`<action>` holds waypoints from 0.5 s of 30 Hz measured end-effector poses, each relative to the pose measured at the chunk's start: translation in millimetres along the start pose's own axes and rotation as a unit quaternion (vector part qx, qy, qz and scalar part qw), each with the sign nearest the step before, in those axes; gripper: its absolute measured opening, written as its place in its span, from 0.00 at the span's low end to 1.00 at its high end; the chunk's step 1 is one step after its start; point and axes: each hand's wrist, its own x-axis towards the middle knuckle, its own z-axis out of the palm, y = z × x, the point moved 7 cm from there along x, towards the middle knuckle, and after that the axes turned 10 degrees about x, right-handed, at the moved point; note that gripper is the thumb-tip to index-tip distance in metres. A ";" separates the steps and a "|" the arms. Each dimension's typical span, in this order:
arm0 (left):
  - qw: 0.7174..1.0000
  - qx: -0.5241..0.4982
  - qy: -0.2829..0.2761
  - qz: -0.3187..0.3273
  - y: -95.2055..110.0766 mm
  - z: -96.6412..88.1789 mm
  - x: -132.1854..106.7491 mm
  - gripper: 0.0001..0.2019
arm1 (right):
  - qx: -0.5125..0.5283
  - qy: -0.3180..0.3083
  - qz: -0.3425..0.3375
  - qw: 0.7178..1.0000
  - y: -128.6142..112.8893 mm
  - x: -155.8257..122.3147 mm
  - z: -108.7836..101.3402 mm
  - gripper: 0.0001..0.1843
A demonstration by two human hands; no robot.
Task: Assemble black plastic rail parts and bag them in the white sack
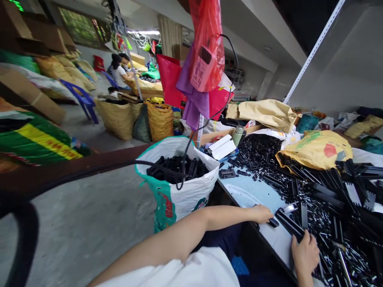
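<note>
Two bare hands work at the near edge of our light blue tabletop (245, 193). Our left hand (261, 214) lies palm down with its fingers nearly flat, the fingertips touching a small black plastic piece (273, 222); we cannot tell whether it grips it. Just to its right, our right hand (305, 249) curls its fingers over the near end of a long black plastic bar (289, 224), which slants up between both hands. Beyond the right hand a heap of black plastic parts (329, 199) crowds the surface, and a crumpled yellow sack (317, 149) lies on it. Left of the left hand stands a white woven sack (185, 195) full of black parts, with a black cable (191, 139) dropping into it.
</note>
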 end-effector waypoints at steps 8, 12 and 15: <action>1.000 0.005 -0.005 0.028 2.7 29.4 -2.9 0.09 | -0.057 -0.195 0.054 0.978 15.5 -1.4 -0.1 0.23; 1.000 -0.010 0.010 0.023 -0.6 38.3 -12.7 0.12 | -0.048 -0.314 0.055 0.947 22.5 -1.1 8.1 0.24; 0.999 0.004 0.032 0.039 0.4 39.7 -19.8 0.14 | -0.037 -0.355 0.062 0.932 26.1 -4.7 8.6 0.26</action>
